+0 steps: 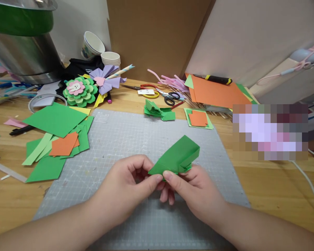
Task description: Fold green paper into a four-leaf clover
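A folded piece of green paper (176, 153) is held over the grey cutting mat (104, 216), its long flap rising to the upper right. My left hand (133, 184) pinches its lower left corner between thumb and fingers. My right hand (191, 188) grips the lower edge, thumb in front and the other fingers partly hidden behind. Both thumb tips almost meet at the paper's bottom edge. Beyond them, at the mat's far edge, lies another folded green paper piece (159, 111).
Green and orange paper sheets (56, 120) overlap on the left. Small paper squares (198, 118) lie at the mat's far right corner. Scissors (170, 96) and a paper flower (80, 90) are at the back. A utility knife (217, 80) rests on orange sheets (217, 92).
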`<state>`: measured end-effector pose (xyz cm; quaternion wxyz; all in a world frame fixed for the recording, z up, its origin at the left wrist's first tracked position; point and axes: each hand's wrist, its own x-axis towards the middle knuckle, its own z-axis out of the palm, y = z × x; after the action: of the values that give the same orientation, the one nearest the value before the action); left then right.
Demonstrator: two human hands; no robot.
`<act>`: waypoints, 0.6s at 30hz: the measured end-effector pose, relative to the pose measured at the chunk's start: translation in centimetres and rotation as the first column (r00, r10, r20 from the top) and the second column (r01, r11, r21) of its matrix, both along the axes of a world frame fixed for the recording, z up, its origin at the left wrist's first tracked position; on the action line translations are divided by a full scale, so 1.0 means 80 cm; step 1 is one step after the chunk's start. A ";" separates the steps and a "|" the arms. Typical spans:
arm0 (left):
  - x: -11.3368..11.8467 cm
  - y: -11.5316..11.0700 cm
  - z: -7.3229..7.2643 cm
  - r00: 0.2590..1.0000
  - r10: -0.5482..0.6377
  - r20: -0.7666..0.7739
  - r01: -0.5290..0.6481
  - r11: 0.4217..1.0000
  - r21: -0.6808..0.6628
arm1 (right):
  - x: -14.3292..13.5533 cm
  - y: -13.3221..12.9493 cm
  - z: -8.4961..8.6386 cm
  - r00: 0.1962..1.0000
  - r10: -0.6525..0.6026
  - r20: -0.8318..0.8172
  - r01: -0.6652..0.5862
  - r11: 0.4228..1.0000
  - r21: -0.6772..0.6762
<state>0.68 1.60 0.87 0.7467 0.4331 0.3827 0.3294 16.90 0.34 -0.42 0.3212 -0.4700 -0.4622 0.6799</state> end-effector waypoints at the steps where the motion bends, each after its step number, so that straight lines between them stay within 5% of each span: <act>1: 0.000 0.001 0.001 1.000 0.001 -0.012 -0.002 1.000 -0.008 | 0.000 0.000 0.000 1.000 -0.001 0.001 0.001 1.000 0.003; 18: -0.003 0.004 -0.005 0.997 -0.057 -0.058 0.057 0.998 -0.012 | 0.002 -0.001 -0.003 0.997 -0.014 -0.081 0.015 1.000 0.008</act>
<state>0.46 1.93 0.44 0.7466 0.4492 0.3935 0.2932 17.06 0.24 -0.66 0.3466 -0.4442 -0.4483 0.6940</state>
